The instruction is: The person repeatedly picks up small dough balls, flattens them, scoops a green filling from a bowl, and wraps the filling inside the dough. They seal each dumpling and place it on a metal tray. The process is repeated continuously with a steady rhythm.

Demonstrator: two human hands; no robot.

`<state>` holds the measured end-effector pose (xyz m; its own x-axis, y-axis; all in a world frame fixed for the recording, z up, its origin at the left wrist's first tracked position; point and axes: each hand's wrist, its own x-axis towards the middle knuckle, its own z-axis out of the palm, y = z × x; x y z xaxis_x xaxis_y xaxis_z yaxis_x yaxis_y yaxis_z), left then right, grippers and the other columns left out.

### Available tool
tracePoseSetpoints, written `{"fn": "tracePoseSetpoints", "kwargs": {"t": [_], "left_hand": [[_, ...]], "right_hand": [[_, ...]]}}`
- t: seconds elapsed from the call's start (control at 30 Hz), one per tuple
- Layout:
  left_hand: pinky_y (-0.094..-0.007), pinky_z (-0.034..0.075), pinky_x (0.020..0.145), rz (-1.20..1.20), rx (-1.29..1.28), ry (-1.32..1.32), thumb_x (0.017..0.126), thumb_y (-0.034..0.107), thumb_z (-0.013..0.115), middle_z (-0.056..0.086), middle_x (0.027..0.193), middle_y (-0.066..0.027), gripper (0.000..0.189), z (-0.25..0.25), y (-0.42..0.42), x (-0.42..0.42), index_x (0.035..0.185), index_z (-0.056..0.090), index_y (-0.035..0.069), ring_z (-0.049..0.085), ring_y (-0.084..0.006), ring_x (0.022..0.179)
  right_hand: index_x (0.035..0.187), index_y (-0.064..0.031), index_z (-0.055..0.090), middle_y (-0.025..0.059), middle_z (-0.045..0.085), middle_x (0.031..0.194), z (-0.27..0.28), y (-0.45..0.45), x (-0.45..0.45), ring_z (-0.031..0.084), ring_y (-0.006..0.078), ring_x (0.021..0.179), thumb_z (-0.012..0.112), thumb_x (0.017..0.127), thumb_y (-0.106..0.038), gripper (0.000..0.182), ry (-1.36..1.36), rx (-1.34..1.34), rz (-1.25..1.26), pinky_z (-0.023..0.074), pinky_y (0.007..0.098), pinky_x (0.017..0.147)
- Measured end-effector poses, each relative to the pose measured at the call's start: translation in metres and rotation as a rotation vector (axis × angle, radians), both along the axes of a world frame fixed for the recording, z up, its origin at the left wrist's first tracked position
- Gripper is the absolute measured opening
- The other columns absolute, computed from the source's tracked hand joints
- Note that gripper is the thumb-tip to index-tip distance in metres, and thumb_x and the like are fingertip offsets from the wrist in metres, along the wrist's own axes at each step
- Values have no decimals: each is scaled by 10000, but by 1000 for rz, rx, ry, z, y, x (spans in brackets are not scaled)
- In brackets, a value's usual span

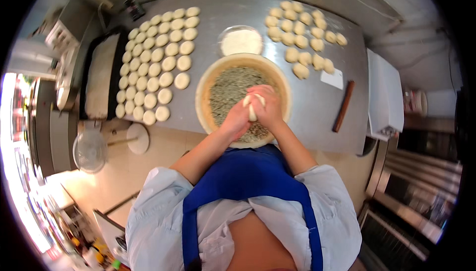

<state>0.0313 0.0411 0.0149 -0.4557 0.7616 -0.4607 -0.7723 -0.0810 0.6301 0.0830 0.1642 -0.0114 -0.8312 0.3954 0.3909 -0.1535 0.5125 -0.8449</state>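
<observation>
Both my hands meet over a large round basin [202,102] that holds a greyish-green, grainy filling [232,81]. Between them is a piece of pale dough [253,110]. My left hand [238,120] cups it from the left side. My right hand [268,107] closes round it from the right, with its fingers at the top. Some of the dough is hidden by the fingers. Beyond the basin stands a clear bowl of white flour [241,42]. Flattened round dough pieces [169,63] lie in rows on the left. Rounder dough balls [299,28] are grouped on the right.
The steel table [219,7] carries a white scraper [333,79] and a brown wooden rolling pin [343,106] on the right. A dark-rimmed baking tray [100,77] lies at the left end. A white box-like container [385,94] stands beyond the right edge.
</observation>
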Motion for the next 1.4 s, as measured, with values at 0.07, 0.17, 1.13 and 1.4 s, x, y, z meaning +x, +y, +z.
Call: {"fn": "tracePoseSetpoints", "kwargs": {"t": [0.07,0.17,1.13,1.4], "left_hand": [[-352,442,1008,64,76,-29,1016,165,449,536,1304,-105,364,-2,-9,-2,1359,446,44,536,-220,1189],[-333,441,1006,185,167,21,1023,159,443,543,1290,-104,376,-1,-9,-4,1380,433,39,536,-201,1179],[-381,454,992,221,64,169,1046,356,422,543,1260,-58,413,-10,-50,-13,1383,407,119,544,-193,1152],[-383,430,1043,364,-20,-198,1026,533,296,501,1350,-115,588,-4,-69,-21,1369,413,70,491,-249,1269]], "right_hand": [[982,-2,679,155,669,1079,-4,-11,-4,630,299,971,556,864,-164,236,-55,-323,-28,482,400,893],[1054,10,656,160,650,1134,-12,-25,-13,611,303,1035,497,915,-141,260,-98,-728,-157,466,406,929],[1101,-2,639,177,702,923,44,-91,-36,658,237,940,361,1005,-192,350,37,-220,-38,499,397,867],[1209,-31,616,191,589,1263,5,-104,-28,534,318,1201,515,898,-129,341,-57,300,10,359,411,1044]]}}
